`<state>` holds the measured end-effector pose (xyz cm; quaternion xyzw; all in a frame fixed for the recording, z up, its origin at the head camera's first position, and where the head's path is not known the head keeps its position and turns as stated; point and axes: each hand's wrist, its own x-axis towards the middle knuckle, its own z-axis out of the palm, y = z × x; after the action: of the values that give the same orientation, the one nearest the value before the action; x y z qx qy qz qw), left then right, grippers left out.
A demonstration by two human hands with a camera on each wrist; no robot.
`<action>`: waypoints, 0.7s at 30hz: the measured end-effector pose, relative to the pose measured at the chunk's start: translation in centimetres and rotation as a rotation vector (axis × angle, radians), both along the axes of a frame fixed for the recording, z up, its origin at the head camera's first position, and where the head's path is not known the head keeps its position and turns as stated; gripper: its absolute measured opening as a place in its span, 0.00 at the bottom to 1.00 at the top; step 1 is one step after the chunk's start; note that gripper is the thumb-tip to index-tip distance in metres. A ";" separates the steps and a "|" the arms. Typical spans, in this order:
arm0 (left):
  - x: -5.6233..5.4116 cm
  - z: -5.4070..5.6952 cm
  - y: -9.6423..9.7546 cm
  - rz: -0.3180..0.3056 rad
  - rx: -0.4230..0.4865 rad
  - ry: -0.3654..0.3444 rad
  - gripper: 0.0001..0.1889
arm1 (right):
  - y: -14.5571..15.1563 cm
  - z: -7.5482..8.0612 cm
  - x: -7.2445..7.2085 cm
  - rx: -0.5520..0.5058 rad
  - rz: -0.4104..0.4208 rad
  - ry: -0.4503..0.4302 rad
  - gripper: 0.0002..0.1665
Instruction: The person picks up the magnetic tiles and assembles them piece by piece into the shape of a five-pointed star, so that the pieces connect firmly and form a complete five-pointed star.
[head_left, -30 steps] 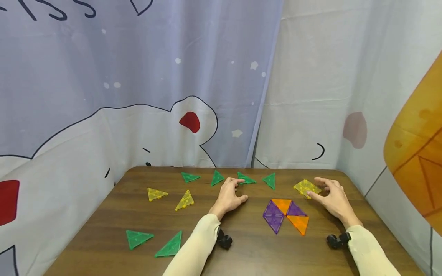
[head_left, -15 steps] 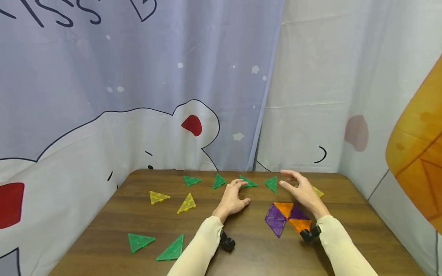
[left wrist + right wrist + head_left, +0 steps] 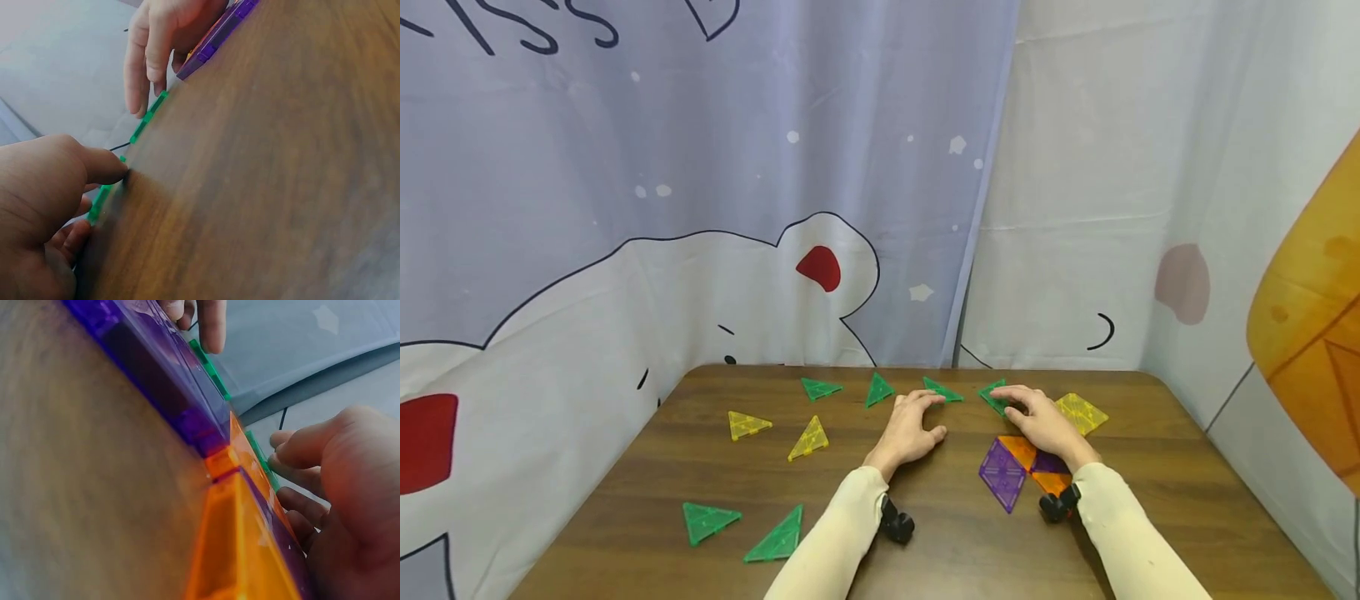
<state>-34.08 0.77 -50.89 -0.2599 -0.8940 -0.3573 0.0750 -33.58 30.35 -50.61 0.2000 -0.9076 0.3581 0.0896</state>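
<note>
Translucent triangular building tiles lie on the wooden table. My left hand (image 3: 906, 429) rests beside a green triangular tile (image 3: 945, 392) at the back, fingers loosely bent and fingertips at its near edge. Over another green triangular tile (image 3: 991, 395) to its right, my right hand (image 3: 1041, 422) reaches with its fingertips, partly covering it. The right wrist view shows the right fingers (image 3: 303, 447) bent loosely beside that green tile (image 3: 262, 461); whether they touch it is unclear. Beneath the right wrist lies a joined purple and orange group (image 3: 1003, 473), partly hidden.
A yellow four-sided piece (image 3: 1082, 413) lies right of the right hand. Two more green triangles (image 3: 821, 388) (image 3: 878, 390) sit at the back left. Yellow triangles (image 3: 748, 425) (image 3: 808, 438) are nearer, and larger green ones (image 3: 709, 522) (image 3: 777, 537) lie front left. A printed curtain (image 3: 760, 167) hangs behind.
My right hand has moved left from the yellow piece to the rightmost green triangle in the back row, lowering its fingertips there. The left hand has stayed almost still.
</note>
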 end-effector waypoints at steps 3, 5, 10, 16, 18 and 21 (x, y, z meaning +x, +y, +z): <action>0.1 -0.1 0.0 0.002 -0.006 -0.001 0.27 | -0.1 -0.1 0.1 0.038 -0.011 0.019 0.22; 0.2 -0.2 0.0 0.004 -0.004 -0.006 0.26 | -0.2 -0.2 0.1 0.054 -0.024 0.024 0.23; 0.2 -0.5 0.0 0.021 0.027 -0.008 0.23 | -0.3 -0.6 0.0 0.044 -0.088 0.007 0.19; 0.2 -0.5 0.0 0.031 0.077 -0.020 0.18 | -0.4 -0.7 -0.1 0.038 -0.144 0.023 0.15; 0.0 -0.4 0.0 0.035 0.093 -0.026 0.18 | -0.3 -0.6 -0.2 0.047 -0.148 0.037 0.15; -0.1 -0.2 0.1 0.055 0.112 -0.043 0.19 | -0.2 -0.4 -0.2 0.063 -0.148 0.051 0.19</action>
<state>-34.21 0.90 -51.06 -0.2227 -0.8808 -0.4102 0.0802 -33.77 30.11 -51.00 0.1444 -0.9280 0.3167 0.1326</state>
